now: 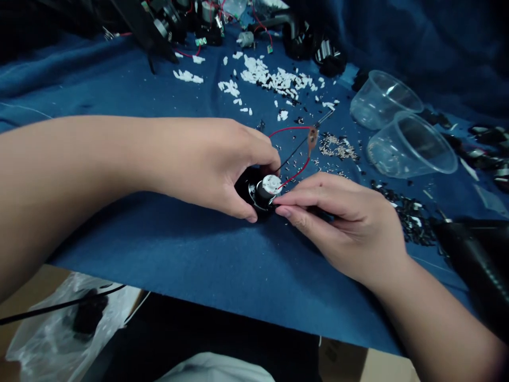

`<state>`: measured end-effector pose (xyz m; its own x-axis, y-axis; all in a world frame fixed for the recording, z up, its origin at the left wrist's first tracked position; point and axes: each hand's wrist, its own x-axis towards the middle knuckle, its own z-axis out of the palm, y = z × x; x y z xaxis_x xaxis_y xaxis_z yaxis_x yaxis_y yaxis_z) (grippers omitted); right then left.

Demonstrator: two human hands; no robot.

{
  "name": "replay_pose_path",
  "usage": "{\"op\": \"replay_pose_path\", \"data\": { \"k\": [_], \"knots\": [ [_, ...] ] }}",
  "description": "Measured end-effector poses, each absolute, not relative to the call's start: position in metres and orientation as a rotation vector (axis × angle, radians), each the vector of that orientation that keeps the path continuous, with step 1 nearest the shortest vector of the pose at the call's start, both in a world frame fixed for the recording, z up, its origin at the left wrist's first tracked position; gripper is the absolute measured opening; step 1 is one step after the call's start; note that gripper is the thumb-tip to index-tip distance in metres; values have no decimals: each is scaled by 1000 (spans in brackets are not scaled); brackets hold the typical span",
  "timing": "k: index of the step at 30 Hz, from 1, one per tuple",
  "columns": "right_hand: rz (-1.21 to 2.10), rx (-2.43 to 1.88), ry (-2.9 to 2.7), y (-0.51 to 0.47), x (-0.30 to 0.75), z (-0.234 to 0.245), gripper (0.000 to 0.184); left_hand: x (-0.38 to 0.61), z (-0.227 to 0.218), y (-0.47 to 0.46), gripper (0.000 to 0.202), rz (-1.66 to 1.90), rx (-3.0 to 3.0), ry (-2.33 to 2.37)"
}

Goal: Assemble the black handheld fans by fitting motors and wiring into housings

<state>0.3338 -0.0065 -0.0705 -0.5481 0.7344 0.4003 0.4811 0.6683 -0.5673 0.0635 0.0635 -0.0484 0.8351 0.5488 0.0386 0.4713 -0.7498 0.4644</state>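
Note:
A small silver motor sits in a round black housing on the blue cloth. My left hand is wrapped round the housing from the left, thumb and fingers closed on it. My right hand comes in from the right with fingers pressed together, fingertips touching the motor's front. Red and black wires loop from the motor to a small brown tab behind.
Two clear plastic cups lie on their sides at the right. White plastic bits and small metal screws are scattered behind. Dark parts and wires crowd the far edge. A black tool lies at right. A plastic bag is below the table.

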Motion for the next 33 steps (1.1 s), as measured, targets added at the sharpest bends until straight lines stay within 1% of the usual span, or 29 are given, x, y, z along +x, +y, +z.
{"op": "replay_pose_path", "data": {
  "k": [3,5,9,13,16,21,27,30,33],
  "knots": [
    [549,-930,-2259,-7,333,-72,6,63,-47,61,40,228,2555,773],
    [551,-927,-2267,-7,333,-72,6,64,-47,61,36,226,2529,764],
    [549,-931,-2269,-8,332,-72,7,65,-47,64,47,237,2516,768],
    [546,-930,-2258,-9,331,-73,6,65,-45,65,46,189,2506,787],
    [529,-942,-2254,-9,330,-74,5,64,-45,66,49,225,2485,758],
    [544,-926,-2267,-9,332,-74,7,65,-44,66,44,150,2525,796],
    [447,-924,-2282,-11,331,-74,9,62,-49,68,50,257,2516,735],
    [415,-933,-2277,-12,330,-74,8,61,-50,70,40,205,2520,733],
    [357,-927,-2308,-13,330,-75,8,61,-53,72,41,223,2544,724]
  ]
}}
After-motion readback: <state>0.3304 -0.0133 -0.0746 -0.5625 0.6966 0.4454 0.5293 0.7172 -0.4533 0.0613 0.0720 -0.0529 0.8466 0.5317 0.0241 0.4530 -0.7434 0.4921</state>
